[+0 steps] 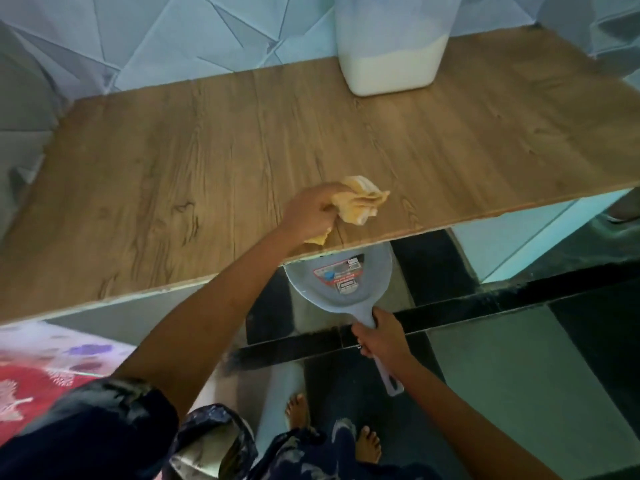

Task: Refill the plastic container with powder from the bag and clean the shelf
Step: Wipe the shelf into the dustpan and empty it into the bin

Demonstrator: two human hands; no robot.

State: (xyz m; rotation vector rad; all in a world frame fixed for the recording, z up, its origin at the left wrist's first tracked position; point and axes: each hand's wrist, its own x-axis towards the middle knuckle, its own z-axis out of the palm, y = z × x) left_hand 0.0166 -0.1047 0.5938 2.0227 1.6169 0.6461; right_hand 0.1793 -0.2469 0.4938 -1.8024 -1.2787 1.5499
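Step in hand: cleaning the shelf. The refill looks done, in my judgement, since the plastic container (pixel 391 67) stands upright at the back of the shelf (pixel 173 161), right of centre, with white powder in its lower part. Its top is cut off by the frame, and the bag is not in view.

Hands, 2 in use. My left hand (pixel 311 211) grips a bunched yellow cloth (pixel 360 200), fingers curled round it, resting on the shelf near the front edge. My right hand (pixel 381 336) is wrapped round the handle of a grey dustpan (pixel 322 296), held below the shelf.

Dustpan orientation: the long axis runs from the handle end, near me and to the right, up to the pan, farther away and to the left. The mouth points away from me and is tucked under the shelf's front edge, just right of the cloth.

Next move, as I judge it: draw the cloth toward the edge above the pan, keeping the pan close under the lip so that swept powder drops in. No loose powder is discernible on the wood.
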